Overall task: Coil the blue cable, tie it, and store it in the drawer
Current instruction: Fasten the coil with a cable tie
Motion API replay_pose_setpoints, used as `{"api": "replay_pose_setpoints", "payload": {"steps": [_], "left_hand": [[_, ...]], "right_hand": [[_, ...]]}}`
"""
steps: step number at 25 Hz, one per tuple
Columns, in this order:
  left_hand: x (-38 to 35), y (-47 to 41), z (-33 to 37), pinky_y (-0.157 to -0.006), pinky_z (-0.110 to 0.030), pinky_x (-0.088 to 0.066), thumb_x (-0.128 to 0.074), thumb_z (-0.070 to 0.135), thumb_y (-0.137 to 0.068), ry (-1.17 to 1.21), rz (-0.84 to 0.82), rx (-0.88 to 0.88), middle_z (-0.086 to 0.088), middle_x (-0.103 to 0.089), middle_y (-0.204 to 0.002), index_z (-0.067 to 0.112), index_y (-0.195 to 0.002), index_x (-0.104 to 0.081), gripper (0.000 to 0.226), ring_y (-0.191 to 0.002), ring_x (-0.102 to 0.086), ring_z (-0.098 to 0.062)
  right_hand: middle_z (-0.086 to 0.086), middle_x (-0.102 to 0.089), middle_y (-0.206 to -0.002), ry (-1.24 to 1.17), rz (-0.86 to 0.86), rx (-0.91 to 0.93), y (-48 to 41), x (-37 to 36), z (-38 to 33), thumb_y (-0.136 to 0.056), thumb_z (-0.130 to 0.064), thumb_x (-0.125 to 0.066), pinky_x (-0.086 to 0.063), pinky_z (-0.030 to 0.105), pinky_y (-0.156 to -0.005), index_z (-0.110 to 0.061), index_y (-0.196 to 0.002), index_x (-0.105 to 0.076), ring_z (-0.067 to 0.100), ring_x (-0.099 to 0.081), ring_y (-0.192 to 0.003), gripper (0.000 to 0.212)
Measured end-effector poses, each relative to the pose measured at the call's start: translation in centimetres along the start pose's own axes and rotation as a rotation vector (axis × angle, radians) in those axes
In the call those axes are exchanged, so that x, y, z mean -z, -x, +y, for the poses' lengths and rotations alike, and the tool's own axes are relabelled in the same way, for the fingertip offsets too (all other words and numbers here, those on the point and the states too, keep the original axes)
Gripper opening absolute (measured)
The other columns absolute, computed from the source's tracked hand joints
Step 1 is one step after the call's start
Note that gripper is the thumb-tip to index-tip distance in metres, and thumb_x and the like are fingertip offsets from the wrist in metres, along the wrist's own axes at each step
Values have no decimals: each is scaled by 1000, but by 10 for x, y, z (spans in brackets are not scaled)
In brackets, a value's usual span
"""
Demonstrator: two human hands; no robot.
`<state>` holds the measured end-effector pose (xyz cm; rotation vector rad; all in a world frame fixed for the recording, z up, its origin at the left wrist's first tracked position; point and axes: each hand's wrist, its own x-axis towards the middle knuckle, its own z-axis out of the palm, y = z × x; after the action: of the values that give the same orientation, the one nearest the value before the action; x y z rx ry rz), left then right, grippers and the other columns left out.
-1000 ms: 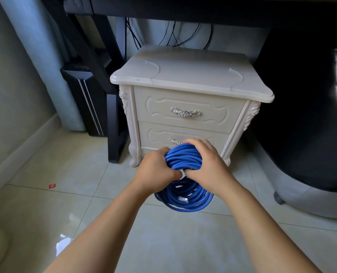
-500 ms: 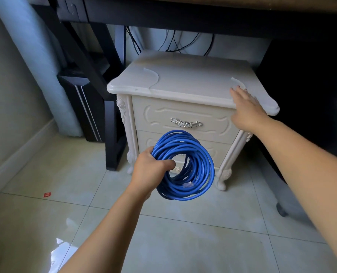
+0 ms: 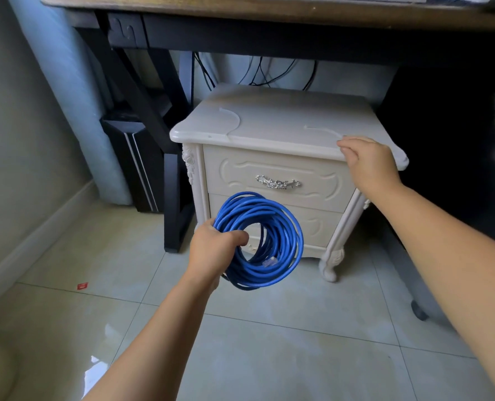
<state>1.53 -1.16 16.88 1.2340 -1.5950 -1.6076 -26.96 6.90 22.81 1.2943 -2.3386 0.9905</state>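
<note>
Nearest, the left grip (image 3: 215,250) is clenched round one side of the coiled blue cable (image 3: 287,224), hanging it upright in front of the nightstand (image 3: 284,120), probably to free the right grip (image 3: 370,166), which rests loose-fingered and empty on the nightstand's front edge, to open the shut top drawer (image 3: 234,175).

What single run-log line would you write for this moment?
left hand: holds coiled blue cable | right hand: touches nightstand top, front edge | top drawer: shut | storing: not yet done
</note>
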Motion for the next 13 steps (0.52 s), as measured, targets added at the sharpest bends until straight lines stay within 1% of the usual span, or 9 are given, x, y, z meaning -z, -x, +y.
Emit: {"api": "replay_pose_setpoints", "payload": {"steps": [2, 3, 4, 6, 8, 9, 10, 11, 13], "left_hand": [[5, 4, -3, -53, -27, -36, -68, 1, -68, 24, -5, 11, -5, -49, -62, 13, -73, -51, 21, -54, -44, -19], [7, 3, -5, -53, -28, -36, -68, 1, -68, 25, -3, 14, -5, -49, -62, 13, -73, -51, 21, -55, -44, -20], [9, 3, -6, -53, -28, -37, -68, 2, -68, 18, 1, 17, -5, -50, -63, 12, -74, -51, 21, -54, -45, -19], [11, 3, -8, -52, -27, -38, -68, 2, -67, 14, 4, 22, -5, -51, -63, 12, -75, -51, 21, -53, -46, -19], [11, 2, -7, -52, -27, -37, -67, 1, -67, 29, 0, 23, -5, -50, -61, 12, -73, -50, 21, -52, -44, -19], [11, 1, -6, -52, -27, -37, -67, 1, -66, 37, -5, 24, -4, -49, -60, 13, -73, -50, 21, -52, -44, -19], [10, -1, -6, -52, -27, -37, -67, 0, -66, 42, -10, 23, -4, -49, -60, 13, -72, -50, 22, -53, -44, -19], [8, -3, -5, -53, -27, -37, -67, 0, -66, 41, -13, 23, -4, -49, -60, 13, -72, -50, 21, -53, -44, -19], [5, -7, -3, -55, -28, -37, -67, 0, -67, 39, -15, 23, -4, -50, -61, 12, -73, -52, 21, -55, -45, -20]], "right_hand": [[18, -64, -123, -19, 97, -68, 0, 10, -2, -97, -7, -49, -37, 27, -99, -2, -119, -67, 32, -56, -117, 29], [18, -64, -123, -7, 125, -98, 1, 12, -2, -96, -5, -48, -37, 27, -97, -2, -119, -67, 32, -56, -117, 30], [18, -62, -124, 18, 118, -117, 0, 12, 0, -96, -3, -46, -36, 27, -97, -2, -120, -67, 32, -54, -118, 31], [18, -54, -135, 73, -2, -120, -1, 8, 5, -92, 8, -43, -32, 29, -104, -3, -128, -61, 33, -47, -127, 42], [14, -37, -152, 152, -200, -128, -7, 4, 12, -86, 17, -39, -21, 29, -115, -7, -142, -46, 29, -30, -142, 61], [11, -28, -158, 200, -284, -135, -10, 3, 16, -86, 19, -38, -15, 28, -117, -9, -147, -38, 26, -21, -147, 68], [8, -25, -160, 224, -326, -134, -12, 2, 20, -86, 19, -37, -12, 27, -118, -11, -149, -35, 24, -18, -148, 69], [8, -27, -159, 217, -317, -130, -13, 1, 24, -88, 17, -38, -13, 26, -117, -11, -148, -38, 23, -21, -147, 66], [12, -41, -152, 186, -205, -98, -11, -3, 29, -93, 10, -43, -21, 27, -115, -8, -140, -51, 27, -36, -141, 51]]}}
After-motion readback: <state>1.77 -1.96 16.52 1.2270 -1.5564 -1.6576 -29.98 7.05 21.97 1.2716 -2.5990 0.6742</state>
